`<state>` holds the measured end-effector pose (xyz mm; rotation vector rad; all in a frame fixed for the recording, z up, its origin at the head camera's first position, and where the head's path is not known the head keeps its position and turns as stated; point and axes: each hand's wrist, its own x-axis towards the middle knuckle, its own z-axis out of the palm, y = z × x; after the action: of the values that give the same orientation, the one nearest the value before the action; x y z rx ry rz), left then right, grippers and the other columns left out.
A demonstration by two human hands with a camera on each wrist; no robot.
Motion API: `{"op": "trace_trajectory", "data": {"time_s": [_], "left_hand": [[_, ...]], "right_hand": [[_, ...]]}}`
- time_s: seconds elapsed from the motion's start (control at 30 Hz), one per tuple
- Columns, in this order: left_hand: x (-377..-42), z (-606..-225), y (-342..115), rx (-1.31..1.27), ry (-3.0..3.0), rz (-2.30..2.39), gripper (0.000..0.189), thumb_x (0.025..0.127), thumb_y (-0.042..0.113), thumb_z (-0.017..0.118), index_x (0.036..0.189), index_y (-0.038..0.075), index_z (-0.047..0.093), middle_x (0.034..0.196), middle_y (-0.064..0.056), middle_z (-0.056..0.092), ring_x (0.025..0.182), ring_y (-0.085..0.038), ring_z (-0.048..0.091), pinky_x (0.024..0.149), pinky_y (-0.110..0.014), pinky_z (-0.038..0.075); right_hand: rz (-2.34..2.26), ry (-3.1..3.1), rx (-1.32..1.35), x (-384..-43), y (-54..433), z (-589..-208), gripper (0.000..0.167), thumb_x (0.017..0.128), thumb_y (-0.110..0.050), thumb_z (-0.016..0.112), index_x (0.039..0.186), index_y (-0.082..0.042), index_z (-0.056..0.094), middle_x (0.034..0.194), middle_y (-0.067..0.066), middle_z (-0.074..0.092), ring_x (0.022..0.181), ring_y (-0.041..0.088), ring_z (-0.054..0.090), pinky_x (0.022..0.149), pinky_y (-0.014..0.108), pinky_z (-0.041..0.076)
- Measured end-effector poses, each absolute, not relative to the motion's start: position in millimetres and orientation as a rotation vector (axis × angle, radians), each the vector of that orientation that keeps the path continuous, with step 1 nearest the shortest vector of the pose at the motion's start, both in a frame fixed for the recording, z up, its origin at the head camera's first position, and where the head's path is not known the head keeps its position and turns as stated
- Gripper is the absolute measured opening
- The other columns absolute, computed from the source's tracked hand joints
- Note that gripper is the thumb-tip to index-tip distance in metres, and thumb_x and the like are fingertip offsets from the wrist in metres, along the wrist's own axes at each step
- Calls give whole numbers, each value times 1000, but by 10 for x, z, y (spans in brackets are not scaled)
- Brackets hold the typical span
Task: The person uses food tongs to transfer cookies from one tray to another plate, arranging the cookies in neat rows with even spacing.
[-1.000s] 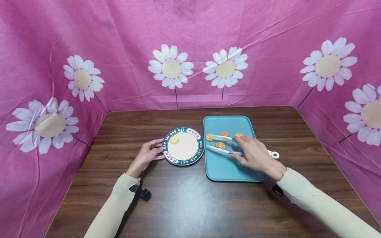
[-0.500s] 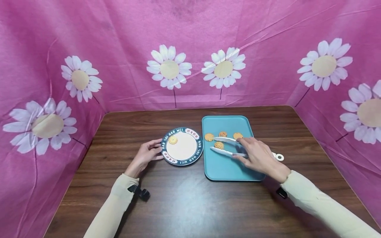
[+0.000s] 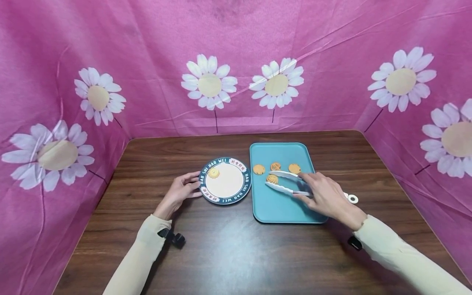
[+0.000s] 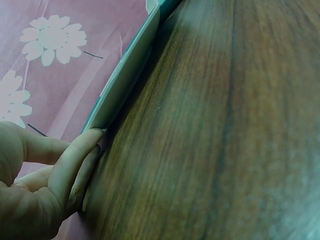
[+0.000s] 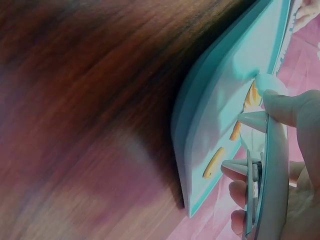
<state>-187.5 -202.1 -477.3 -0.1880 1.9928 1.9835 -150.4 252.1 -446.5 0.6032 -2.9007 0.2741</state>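
Blue and flat, a tray (image 3: 280, 209) lies on the brown wood bench (image 3: 221, 250). Four cookies are on it. Near its left edge is a round cookie (image 3: 259, 169), and farther right is another round one (image 3: 294, 168). Between them sits a cookie with loops (image 3: 275, 165). Just below that one is a swirly cookie (image 3: 272, 179).

The right hand (image 3: 328, 196) grips some white tongs (image 3: 282, 188), with its fingers curled around them. The two ends of the tongs are spread apart, one on each side of the swirly cookie. I cannot tell if they touch it. The ring (image 3: 352, 198) at the back of the tongs pokes out past the hand.

Just left of the tray is a round plate (image 3: 226, 184) with a dark rim and letters. One pale yellow cookie (image 3: 214, 173) lies on it, near the top left. The left hand (image 3: 178, 191) has its fingers loose and spread, touching the plate's left edge. Behind the bench hangs a pink cloth (image 3: 155, 49) with big white flowers (image 3: 209, 85).
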Motion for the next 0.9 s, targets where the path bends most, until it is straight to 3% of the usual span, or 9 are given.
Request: {"op": "trace_trajectory", "data": {"time_s": [0.2,0.43,0.9], "left_hand": [[-1878,-4775,-2022,-189,1999,1973,51,104,-6,51,154,-5,43,133,-23,52,94,-10,66,85,-25,69],[-1871,-4770,-2026,-180,1994,1991,52,103,-7,51,154,-7,42,131,-22,52,92,-9,66,84,-24,69],[-1866,-4762,-2025,-186,1987,1997,52,103,-8,51,154,-7,42,131,-22,52,92,-9,66,84,-24,69]], "right_hand": [[266,-2908,584,-1471,2584,-4465,66,87,-52,80,134,-7,64,108,14,75,88,27,64,72,55,64],[261,-2919,571,-1451,2637,-4463,64,89,-52,79,132,-8,65,99,11,73,80,22,59,61,48,60],[257,-2929,562,-1425,2640,-4458,61,90,-51,78,131,-7,64,98,11,72,80,24,60,60,48,60]]}}
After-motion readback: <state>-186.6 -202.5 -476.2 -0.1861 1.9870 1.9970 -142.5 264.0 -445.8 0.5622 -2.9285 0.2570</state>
